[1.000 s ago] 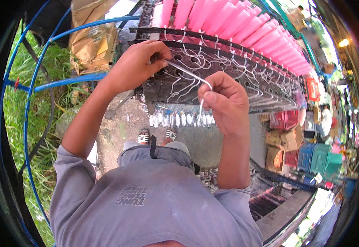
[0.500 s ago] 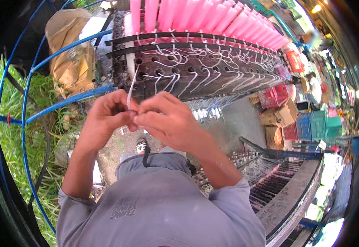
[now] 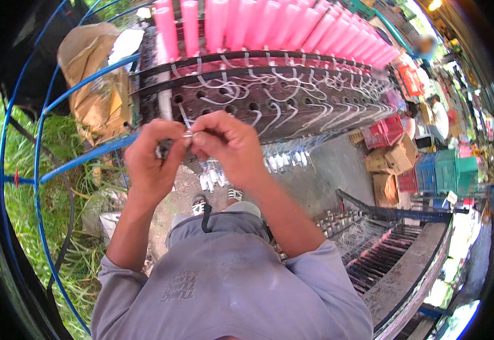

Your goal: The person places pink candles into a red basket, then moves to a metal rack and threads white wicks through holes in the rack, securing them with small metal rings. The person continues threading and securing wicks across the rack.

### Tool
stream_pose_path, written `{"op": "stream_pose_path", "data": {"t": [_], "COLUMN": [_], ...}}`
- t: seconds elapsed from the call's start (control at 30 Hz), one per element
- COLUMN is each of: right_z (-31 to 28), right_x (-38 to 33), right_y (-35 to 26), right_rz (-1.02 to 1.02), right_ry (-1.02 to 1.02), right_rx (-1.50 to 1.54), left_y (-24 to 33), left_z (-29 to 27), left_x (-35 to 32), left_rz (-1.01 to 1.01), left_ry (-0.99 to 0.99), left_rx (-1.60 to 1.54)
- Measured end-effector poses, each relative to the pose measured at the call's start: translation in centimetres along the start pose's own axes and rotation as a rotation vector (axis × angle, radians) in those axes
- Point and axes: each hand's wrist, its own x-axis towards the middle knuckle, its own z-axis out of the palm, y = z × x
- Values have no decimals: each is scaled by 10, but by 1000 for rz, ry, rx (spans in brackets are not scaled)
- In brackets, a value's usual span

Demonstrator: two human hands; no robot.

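My left hand (image 3: 152, 158) and my right hand (image 3: 228, 146) meet in front of a dark block with rows of holes (image 3: 216, 116). Both pinch a white string (image 3: 184, 115), which runs taut from the hole at the block's left end down to my fingertips. The string's end is hidden between the fingers. More white strings (image 3: 279, 116) come out of the other holes and droop over the block's face. Above it stand rows of pink candle-like rods (image 3: 267, 25), with strings tied along two black bars (image 3: 230, 72) beneath them.
Blue metal tubing (image 3: 38, 187) and grass border the left side, beside a torn brown paper sack (image 3: 91, 85). White pieces (image 3: 216, 177) hang below the block. A second rack (image 3: 389, 255) stands at right; crates (image 3: 445, 170), cardboard boxes (image 3: 394, 158) and people are beyond.
Both hands have come closer to the hole, so less string shows between it and my fingers. My right fingers have turned in toward the left ones. The whole view has shifted slightly.
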Motion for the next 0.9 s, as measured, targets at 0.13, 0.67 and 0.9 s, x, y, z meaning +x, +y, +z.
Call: {"op": "stream_pose_path", "data": {"t": [0.13,0.67,0.9], "right_z": [-19,-79,-54], "right_x": [13,63,87], "right_y": [-5,-19,-17], "right_rz": [-652,-473,-338], "right_ry": [131,-35,-201], "right_rx": [-757,-843,-1035], "left_y": [-5,-36,-76], "left_z": [26,53,15], "left_x": [0,72,104], "left_rz": [-272,-337,-22], "left_ry": [74,58,6], "left_rx": [-173,3,741]}}
